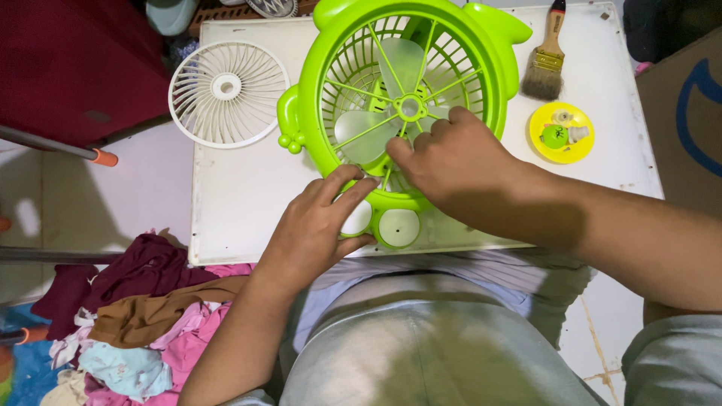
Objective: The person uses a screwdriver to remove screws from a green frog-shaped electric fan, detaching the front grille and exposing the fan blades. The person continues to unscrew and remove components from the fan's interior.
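A lime-green round fan with ear-like bumps lies flat on a white board, its open grille and pale translucent blades facing up. My left hand grips the fan's near rim beside two round white buttons. My right hand rests on the grille near the hub, fingertips pressed among the spokes at the lower rim. Whether those fingers pinch anything small is hidden.
A detached cream round grille lies at the board's left end. A paintbrush and a yellow lid with small parts sit at the right. Crumpled clothes pile on the floor at lower left. A cardboard box stands right.
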